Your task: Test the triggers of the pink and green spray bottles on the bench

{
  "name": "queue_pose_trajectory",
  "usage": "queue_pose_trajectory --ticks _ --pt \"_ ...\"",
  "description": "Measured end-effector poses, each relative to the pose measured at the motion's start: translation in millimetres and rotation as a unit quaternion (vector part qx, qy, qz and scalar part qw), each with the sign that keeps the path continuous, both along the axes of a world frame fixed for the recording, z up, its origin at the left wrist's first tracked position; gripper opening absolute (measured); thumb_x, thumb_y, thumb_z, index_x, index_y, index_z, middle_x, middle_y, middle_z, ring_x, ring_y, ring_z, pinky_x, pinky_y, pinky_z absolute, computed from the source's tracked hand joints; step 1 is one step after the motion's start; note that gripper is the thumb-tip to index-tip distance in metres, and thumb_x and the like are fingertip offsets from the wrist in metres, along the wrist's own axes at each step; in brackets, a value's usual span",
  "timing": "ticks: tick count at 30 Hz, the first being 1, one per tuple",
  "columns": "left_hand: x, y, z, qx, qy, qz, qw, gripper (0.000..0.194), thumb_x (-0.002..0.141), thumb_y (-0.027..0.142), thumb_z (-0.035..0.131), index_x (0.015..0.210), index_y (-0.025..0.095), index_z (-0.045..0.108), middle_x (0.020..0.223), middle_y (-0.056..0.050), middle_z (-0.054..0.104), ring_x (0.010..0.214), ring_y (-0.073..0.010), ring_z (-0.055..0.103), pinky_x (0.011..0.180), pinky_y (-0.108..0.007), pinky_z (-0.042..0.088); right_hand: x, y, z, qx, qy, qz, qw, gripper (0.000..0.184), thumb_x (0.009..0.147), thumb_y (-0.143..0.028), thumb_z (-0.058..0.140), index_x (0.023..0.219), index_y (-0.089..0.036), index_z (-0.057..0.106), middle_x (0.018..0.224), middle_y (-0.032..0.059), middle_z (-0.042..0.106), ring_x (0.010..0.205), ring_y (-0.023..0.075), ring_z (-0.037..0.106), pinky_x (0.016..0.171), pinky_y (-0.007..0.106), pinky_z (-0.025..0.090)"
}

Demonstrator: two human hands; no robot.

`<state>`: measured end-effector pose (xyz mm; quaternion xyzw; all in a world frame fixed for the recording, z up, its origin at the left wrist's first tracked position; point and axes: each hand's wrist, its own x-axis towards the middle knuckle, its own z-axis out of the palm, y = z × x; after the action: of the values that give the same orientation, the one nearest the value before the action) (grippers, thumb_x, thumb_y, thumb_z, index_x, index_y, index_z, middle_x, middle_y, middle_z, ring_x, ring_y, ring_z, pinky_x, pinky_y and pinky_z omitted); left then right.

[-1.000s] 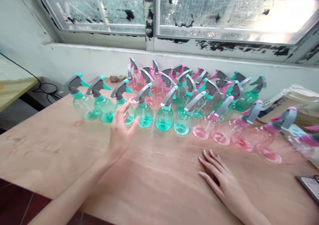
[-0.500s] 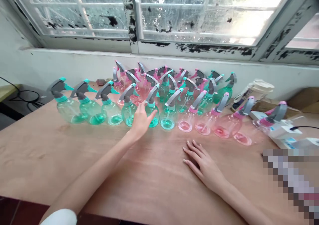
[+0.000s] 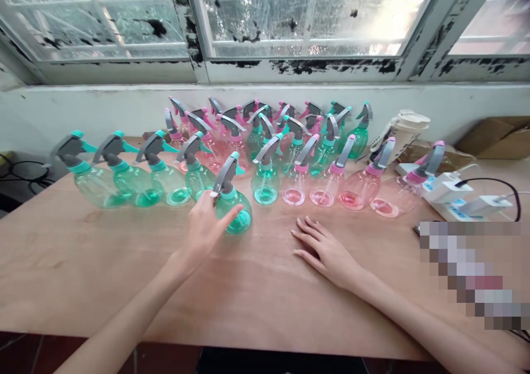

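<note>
My left hand [image 3: 207, 225] is closed round the body of a green spray bottle [image 3: 238, 214] with a grey and teal trigger head. This bottle stands out in front of the row, nearer to me than its neighbours. To its left is a green spray bottle [image 3: 197, 178], partly behind my hand; to its right, another green spray bottle [image 3: 266, 181]. My right hand [image 3: 327, 252] lies flat on the wooden table [image 3: 248, 308], fingers spread, holding nothing. Just beyond its fingertips stand pink spray bottles [image 3: 322, 189] in the same front row.
Behind the front row, more pink and green spray bottles [image 3: 358, 134] crowd along the wall. On the right are a white cup [image 3: 403, 131], a cardboard box [image 3: 497, 137] and a power strip with white chargers [image 3: 449, 189]. A blurred-out patch covers the right edge.
My left hand has closed on the green spray bottle and drawn it out of the row towards me. My right hand stays flat on the table. The camera view has shifted slightly.
</note>
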<state>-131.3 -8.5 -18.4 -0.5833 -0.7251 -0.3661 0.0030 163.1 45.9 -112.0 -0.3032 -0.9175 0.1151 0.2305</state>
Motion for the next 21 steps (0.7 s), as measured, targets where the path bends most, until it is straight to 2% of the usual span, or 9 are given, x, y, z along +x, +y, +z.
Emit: queue_pose_trajectory --ticks 5,8,11,16,21 --pt "39.0 -22.6 -1.6 0.002 -0.029 -0.1 0.995 0.038 0.083 0.048 0.07 0.108 0.022 0.056 0.106 -0.005 0.066 0.099 -0.0251 0.066 0.086 -0.039 0.053 5.5 7.6 5.6 -0.002 -0.011 0.018 1.0 0.043 0.098 -0.04 0.052 0.132 -0.016 0.062 0.149 0.0166 0.05 0.141 0.0305 0.042 0.116 0.053 0.037" --pt "63.1 -23.0 -2.1 -0.002 -0.039 -0.154 0.987 0.033 0.085 0.043 0.071 0.105 0.023 0.055 0.102 -0.003 0.064 0.097 -0.0224 0.064 0.087 -0.036 0.052 7.5 10.6 8.3 -0.006 -0.012 0.013 1.0 0.043 0.098 -0.04 0.052 0.133 -0.016 0.061 0.149 0.0167 0.05 0.141 0.03 0.043 0.115 0.052 0.038" --pt "78.4 -15.8 -4.3 -0.007 -0.049 -0.18 0.982 0.034 0.085 0.042 0.071 0.107 0.023 0.053 0.105 -0.003 0.062 0.099 -0.0225 0.063 0.089 -0.037 0.052 9.8 13.7 9.6 -0.009 -0.008 0.016 1.0 0.042 0.099 -0.038 0.051 0.133 -0.016 0.061 0.148 0.0168 0.052 0.139 0.0299 0.045 0.114 0.052 0.04" --pt "83.2 -4.6 -6.1 -0.025 -0.084 -0.19 0.978 0.047 0.078 0.048 0.076 0.11 0.023 0.051 0.11 -0.006 0.061 0.104 -0.0265 0.063 0.09 -0.043 0.053 13.1 21.6 9.2 -0.011 0.017 0.023 1.0 0.036 0.098 -0.035 0.052 0.13 -0.02 0.063 0.143 0.0142 0.057 0.134 0.0288 0.052 0.109 0.051 0.047" --pt "79.6 7.6 3.6 -0.045 -0.159 -0.245 0.955 0.072 0.073 0.045 0.08 0.132 0.027 0.043 0.126 -0.012 0.06 0.116 -0.0313 0.06 0.096 -0.049 0.051 14.1 26.3 6.9 -0.02 0.032 0.029 0.999 0.034 0.099 -0.034 0.051 0.128 -0.021 0.064 0.141 0.0133 0.059 0.131 0.0284 0.055 0.107 0.051 0.048"
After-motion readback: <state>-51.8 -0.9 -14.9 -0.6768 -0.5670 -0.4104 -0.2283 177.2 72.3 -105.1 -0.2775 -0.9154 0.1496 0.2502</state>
